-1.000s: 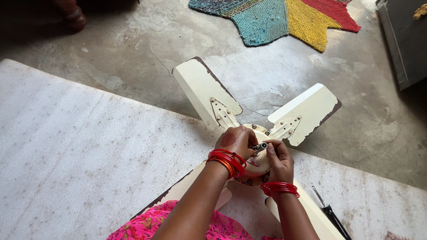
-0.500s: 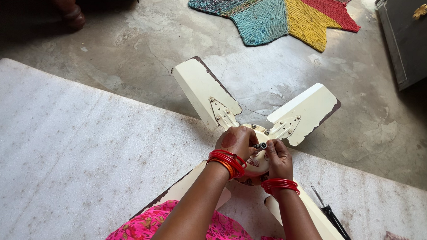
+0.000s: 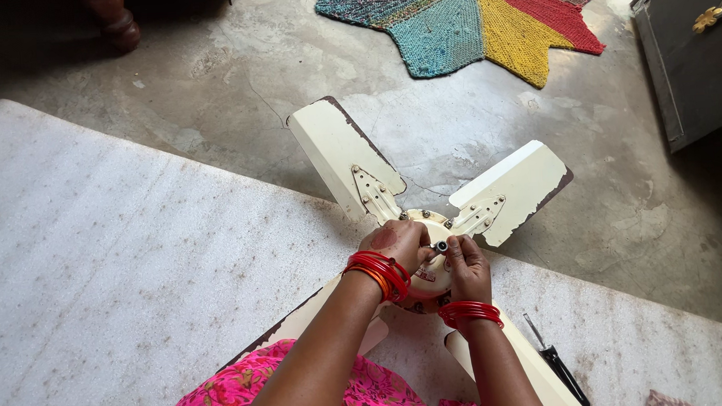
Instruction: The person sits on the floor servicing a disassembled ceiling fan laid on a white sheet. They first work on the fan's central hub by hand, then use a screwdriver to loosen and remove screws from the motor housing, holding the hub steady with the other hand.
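A cream ceiling fan (image 3: 337, 146) with several blades lies flat on a white foam sheet (image 3: 117, 265), its round hub (image 3: 428, 224) under my hands. My left hand (image 3: 396, 244) rests on the hub with fingers curled around its centre. My right hand (image 3: 465, 265) pinches a small dark metal piece (image 3: 441, 246) at the hub's middle, fingertips touching those of the left hand. Both wrists wear red bangles. The near blades are partly hidden by my arms.
A black-handled screwdriver (image 3: 561, 367) lies on the sheet right of my right arm. A multicoloured knitted mat (image 3: 467, 20) lies on the concrete floor beyond the fan. A dark metal cabinet (image 3: 691, 54) stands at the right edge.
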{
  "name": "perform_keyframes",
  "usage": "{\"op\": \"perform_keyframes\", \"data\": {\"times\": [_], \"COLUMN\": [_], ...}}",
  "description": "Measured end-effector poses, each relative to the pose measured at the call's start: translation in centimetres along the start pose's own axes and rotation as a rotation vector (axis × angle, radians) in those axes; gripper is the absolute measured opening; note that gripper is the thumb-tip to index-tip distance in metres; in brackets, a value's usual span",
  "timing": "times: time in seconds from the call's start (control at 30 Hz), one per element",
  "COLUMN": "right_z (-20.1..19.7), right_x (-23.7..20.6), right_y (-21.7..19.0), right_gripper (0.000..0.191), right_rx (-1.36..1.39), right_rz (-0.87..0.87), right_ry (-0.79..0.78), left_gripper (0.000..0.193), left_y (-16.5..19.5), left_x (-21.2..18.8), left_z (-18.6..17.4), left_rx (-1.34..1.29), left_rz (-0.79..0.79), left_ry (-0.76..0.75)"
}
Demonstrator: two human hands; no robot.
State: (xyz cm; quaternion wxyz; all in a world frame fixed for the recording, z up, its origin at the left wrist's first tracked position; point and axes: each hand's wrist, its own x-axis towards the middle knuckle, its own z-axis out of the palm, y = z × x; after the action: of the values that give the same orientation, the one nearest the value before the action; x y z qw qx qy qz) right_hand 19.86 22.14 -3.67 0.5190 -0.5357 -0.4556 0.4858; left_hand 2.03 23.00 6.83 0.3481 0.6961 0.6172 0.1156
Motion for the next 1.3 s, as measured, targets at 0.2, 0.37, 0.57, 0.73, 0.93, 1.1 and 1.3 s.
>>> {"op": "perform_keyframes", "data": {"times": [0.2,0.37,0.57,0.73,0.93,1.1,1.3], "right_z": [0.0,0.2,0.2,0.0,-0.2,-0.1,-0.1], "right_x": [-0.3,-0.4,-0.3,0.0,0.1,0.1,0.0], "right_y": [-0.3,-0.7,-0.5,0.0,0.4,0.2,0.1], "right_gripper": [0.031,0.030,0.032,0.029,0.030,0.028,0.030], "right_rx": [-0.012,-0.031,-0.023,-0.012,-0.008,0.001,0.018], "right_rz": [0.018,0.017,0.015,-0.011,-0.032,-0.015,-0.031], "right_ry": [0.005,0.002,-0.001,-0.007,-0.024,-0.020,-0.030], "left_gripper": [0.032,0.024,0.023,0.036,0.026,0.032,0.033], "left_y": [0.1,0.5,0.7,0.2,0.1,0.0,0.0], "left_x": [-0.2,-0.3,-0.3,-0.5,0.0,0.4,0.1], "left_z": [-0.1,-0.1,-0.4,-0.4,0.0,0.2,-0.3], "left_rx": [-0.060,-0.037,0.015,-0.018,-0.017,0.049,0.011], "left_rz": [0.041,0.028,-0.029,0.035,0.003,-0.025,-0.065], "left_ry": [0.062,0.072,-0.033,0.071,0.037,0.006,-0.027]}}
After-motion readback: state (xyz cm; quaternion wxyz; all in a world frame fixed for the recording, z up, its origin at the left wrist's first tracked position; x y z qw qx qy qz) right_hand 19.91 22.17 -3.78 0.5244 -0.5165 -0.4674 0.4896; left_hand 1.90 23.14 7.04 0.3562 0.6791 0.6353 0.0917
